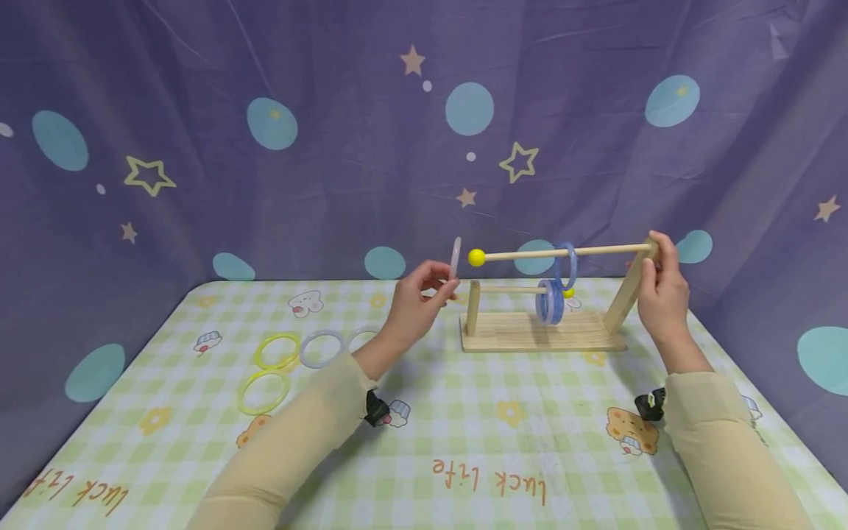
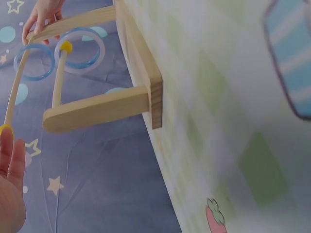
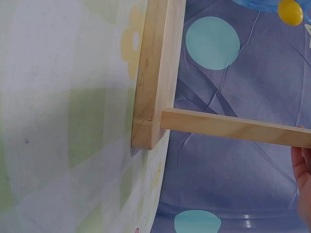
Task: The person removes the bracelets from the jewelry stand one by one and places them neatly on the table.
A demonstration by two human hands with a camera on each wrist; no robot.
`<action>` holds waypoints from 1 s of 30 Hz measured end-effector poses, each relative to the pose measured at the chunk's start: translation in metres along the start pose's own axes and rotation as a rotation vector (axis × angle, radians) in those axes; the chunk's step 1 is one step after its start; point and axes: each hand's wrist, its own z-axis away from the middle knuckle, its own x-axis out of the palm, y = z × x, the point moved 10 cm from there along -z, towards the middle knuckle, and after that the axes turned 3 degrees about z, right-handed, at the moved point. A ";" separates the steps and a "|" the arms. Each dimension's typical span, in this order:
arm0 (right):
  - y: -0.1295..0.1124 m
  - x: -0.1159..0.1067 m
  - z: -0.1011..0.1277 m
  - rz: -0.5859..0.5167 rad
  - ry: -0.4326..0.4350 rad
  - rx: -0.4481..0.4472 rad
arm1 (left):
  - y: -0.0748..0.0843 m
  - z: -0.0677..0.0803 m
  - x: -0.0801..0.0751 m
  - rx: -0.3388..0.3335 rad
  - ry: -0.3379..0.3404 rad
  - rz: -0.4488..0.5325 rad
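My left hand (image 1: pixel 417 305) pinches a pale translucent ring (image 1: pixel 456 258) between thumb and fingers. It holds the ring upright, just left of the yellow ball (image 1: pixel 476 258) on the tip of the upper rod (image 1: pixel 523 255). Around that rod hangs a blue ring (image 1: pixel 573 265). Blue and pale rings (image 1: pixel 549 303) sit around the lower rod (image 1: pixel 510 290). At the right, my right hand (image 1: pixel 665 294) grips the top of the stand's tall wooden post (image 1: pixel 623 298). The left wrist view shows part of the left hand (image 2: pixel 12 194); the pale ring it holds is not clear there.
The stand's wooden base (image 1: pixel 510 340) rests on the checkered tablecloth (image 1: pixel 464 412). Left of it lie two yellow rings (image 1: pixel 263 411) and two pale rings (image 1: pixel 322 366), one partly behind the left forearm. A purple curtain (image 1: pixel 371 184) hangs behind the table.
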 end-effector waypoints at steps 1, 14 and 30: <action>0.000 0.000 0.000 0.001 0.001 0.000 | -0.001 0.001 -0.002 -0.007 0.002 -0.003; -0.003 0.001 -0.001 0.001 -0.002 -0.014 | -0.001 0.029 -0.038 -0.043 -0.061 -0.117; -0.001 0.000 0.000 -0.007 -0.001 -0.013 | 0.007 0.075 -0.067 0.001 -0.268 -0.360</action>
